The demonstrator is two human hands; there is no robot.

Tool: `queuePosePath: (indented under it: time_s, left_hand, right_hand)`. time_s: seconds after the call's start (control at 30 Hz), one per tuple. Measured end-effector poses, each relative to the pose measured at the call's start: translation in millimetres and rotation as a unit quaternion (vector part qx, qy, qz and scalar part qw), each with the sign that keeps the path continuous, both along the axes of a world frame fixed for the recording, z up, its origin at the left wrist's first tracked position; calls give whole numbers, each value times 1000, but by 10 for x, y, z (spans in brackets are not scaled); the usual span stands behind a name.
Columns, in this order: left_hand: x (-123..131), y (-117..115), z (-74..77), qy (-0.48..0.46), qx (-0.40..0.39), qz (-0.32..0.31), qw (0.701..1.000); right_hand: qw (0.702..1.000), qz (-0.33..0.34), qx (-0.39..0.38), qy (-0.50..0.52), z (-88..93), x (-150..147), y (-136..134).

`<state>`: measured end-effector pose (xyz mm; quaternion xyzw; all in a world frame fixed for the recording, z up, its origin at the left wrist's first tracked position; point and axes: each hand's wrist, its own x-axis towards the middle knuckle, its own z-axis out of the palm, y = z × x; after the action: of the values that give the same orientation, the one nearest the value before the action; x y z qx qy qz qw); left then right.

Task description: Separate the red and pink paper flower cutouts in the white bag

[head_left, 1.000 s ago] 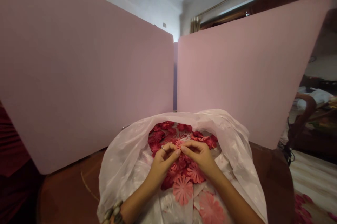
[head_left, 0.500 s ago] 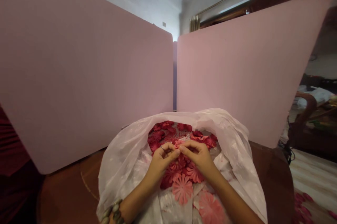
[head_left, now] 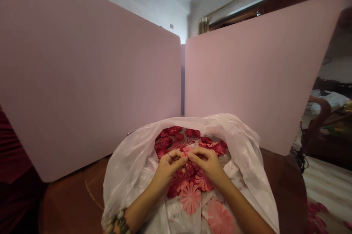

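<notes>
My left hand (head_left: 170, 164) and my right hand (head_left: 206, 160) meet above a heap of paper flowers, their fingertips pinching a small pink paper flower (head_left: 187, 149) between them. Much of that flower is hidden by my fingers. The heap of deep red and pink paper flowers (head_left: 189, 179) lies inside a white plastic bag (head_left: 132, 175), whose rim folds around it. Larger pale pink flowers (head_left: 190, 198) lie below my wrists. A ring shows on my left hand, and a beaded bracelet (head_left: 119, 222) circles my left wrist.
The bag rests on a round wooden table (head_left: 71, 201). Two tall pink boards (head_left: 88, 80) stand behind it, with the second board (head_left: 255, 76) to the right. A striped rug (head_left: 327, 186) with scattered red flowers (head_left: 316, 215) lies at lower right, beside a wooden chair (head_left: 319, 124).
My left wrist and bracelet have shifted slightly. The fingers of both hands stay together on the small pink flower.
</notes>
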<state>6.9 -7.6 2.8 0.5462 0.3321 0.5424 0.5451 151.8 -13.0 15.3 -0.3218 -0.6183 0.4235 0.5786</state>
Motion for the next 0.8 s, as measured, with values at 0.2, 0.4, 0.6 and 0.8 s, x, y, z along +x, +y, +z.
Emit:
queuePosePath:
  time_s: [0.2,0.4,0.6,0.8]
  left_hand:
    - [-6,-8,2,16,5,2,1000]
    - [0,-45,30,34,28,18,999]
    - [-8,-89,-27,108,125,97,981]
    - [-3,-110,-59,153,158,113,969]
  right_hand:
    - [1000,-9,13,-8,-22,-5,13]
    - [999,-19,39,-24,-56,-4,22]
    - [995,-34,65,-69,-65,-4,21]
    - [989,-56,94,-101,-60,-18,3]
